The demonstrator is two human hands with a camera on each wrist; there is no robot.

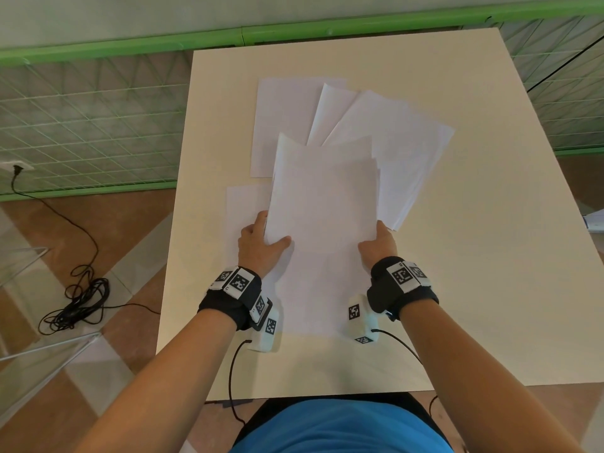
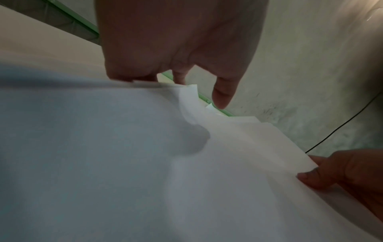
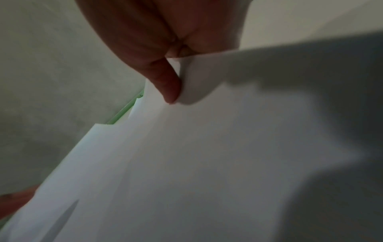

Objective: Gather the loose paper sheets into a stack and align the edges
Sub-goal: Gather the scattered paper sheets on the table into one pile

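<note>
A small bundle of white sheets (image 1: 322, 204) is held tilted above the cream table (image 1: 474, 256). My left hand (image 1: 261, 243) grips its near left corner, thumb on top. My right hand (image 1: 379, 245) grips its near right corner. Another sheet (image 1: 317, 295) lies flat under the bundle between my wrists. Loose sheets fan out behind: one at the far left (image 1: 281, 119), overlapping ones at the right (image 1: 398, 145), and one poking out at the left (image 1: 242, 217). The left wrist view shows the bundle (image 2: 124, 163) with the left hand's fingers (image 2: 221, 93) at its edge. The right wrist view shows a finger (image 3: 167, 81) against the paper (image 3: 207, 155).
A green wire fence (image 1: 98, 119) runs behind and left of the table. A black cable (image 1: 78, 295) lies coiled on the floor at the left. Some papers (image 1: 593, 222) show at the right frame edge. Bare tabletop lies to the right of the sheets.
</note>
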